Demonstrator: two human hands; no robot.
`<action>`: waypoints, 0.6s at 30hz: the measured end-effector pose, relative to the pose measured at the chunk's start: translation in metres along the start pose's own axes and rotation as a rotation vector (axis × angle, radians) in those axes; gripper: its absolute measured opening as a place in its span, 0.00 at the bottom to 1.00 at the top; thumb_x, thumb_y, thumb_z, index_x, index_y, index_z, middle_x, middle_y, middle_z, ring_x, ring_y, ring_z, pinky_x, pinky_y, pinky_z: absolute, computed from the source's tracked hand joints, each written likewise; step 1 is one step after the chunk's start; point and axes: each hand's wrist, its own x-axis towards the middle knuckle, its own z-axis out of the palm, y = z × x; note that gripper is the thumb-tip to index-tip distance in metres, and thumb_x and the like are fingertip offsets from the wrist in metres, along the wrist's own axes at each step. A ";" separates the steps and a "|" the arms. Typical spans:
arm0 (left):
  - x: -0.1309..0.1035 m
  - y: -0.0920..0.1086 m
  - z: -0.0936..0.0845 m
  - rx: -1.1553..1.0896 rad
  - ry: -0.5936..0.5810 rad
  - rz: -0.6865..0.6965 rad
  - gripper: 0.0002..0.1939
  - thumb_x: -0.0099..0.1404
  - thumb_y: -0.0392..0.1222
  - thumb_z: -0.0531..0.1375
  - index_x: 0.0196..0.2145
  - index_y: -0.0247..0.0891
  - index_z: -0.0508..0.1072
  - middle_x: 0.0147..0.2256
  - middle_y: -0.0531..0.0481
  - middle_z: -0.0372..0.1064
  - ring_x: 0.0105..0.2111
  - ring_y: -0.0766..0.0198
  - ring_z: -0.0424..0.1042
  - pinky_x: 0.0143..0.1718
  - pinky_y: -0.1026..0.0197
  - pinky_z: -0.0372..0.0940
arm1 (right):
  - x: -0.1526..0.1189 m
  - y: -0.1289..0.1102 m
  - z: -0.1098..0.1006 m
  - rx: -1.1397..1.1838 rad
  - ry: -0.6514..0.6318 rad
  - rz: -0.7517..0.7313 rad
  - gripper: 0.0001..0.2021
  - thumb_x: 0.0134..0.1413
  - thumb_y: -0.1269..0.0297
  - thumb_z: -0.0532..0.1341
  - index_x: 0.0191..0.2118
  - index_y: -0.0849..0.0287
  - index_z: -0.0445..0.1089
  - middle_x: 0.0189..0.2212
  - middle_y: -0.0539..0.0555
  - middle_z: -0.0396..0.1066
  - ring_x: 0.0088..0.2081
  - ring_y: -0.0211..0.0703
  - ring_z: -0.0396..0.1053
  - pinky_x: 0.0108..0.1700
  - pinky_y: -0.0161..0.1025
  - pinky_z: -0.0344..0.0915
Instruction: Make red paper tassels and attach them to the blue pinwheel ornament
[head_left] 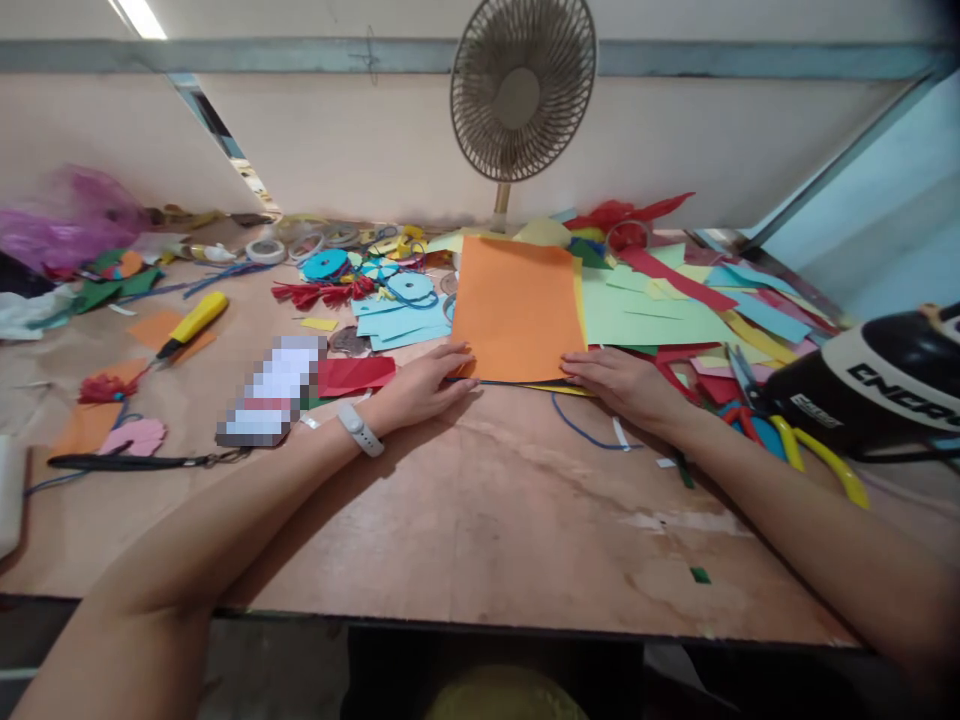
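Observation:
A stack of paper with an orange sheet (521, 310) on top lies at the middle of the table; yellow and dark edges show beneath it. My left hand (435, 385) grips the stack's lower left corner, thumb and fingers closed on it. At the lower right corner, my right hand (622, 385) holds the stack in the same way. Light green sheets (649, 310) lie just right of the orange sheet, and light blue pieces (401, 322) lie to its left.
A fan (523, 95) stands behind the papers. Left are a phone (274, 390), a yellow cutter (196, 322) and a pink plastic bag (75, 220). Right are scissors (787, 440) and a black and white container (870, 375). Rolls of tape (265, 251) sit at the back.

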 end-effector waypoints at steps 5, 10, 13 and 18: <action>0.000 0.000 -0.002 -0.010 0.019 -0.020 0.23 0.71 0.53 0.59 0.57 0.39 0.73 0.65 0.38 0.64 0.65 0.50 0.65 0.66 0.45 0.61 | -0.002 0.000 0.000 0.031 0.001 0.071 0.16 0.69 0.61 0.53 0.52 0.50 0.77 0.52 0.54 0.78 0.53 0.50 0.77 0.58 0.52 0.73; 0.004 -0.004 -0.002 -0.052 0.071 -0.009 0.20 0.73 0.51 0.55 0.55 0.39 0.76 0.59 0.40 0.71 0.62 0.52 0.69 0.66 0.45 0.61 | -0.001 -0.001 0.001 0.101 0.050 0.163 0.17 0.69 0.58 0.52 0.49 0.52 0.78 0.50 0.55 0.80 0.51 0.53 0.78 0.55 0.52 0.75; 0.006 -0.005 -0.003 -0.128 0.128 -0.027 0.19 0.74 0.50 0.54 0.51 0.39 0.79 0.55 0.42 0.76 0.57 0.53 0.74 0.63 0.47 0.64 | 0.003 -0.006 0.000 0.122 0.088 0.228 0.17 0.69 0.55 0.54 0.46 0.52 0.79 0.45 0.55 0.81 0.47 0.51 0.79 0.50 0.48 0.75; 0.008 -0.004 -0.004 -0.249 0.200 -0.132 0.18 0.71 0.53 0.57 0.45 0.39 0.81 0.50 0.44 0.79 0.51 0.52 0.77 0.57 0.49 0.69 | 0.010 -0.014 -0.006 0.301 0.144 0.405 0.18 0.65 0.47 0.59 0.36 0.55 0.78 0.34 0.53 0.80 0.37 0.48 0.77 0.39 0.41 0.70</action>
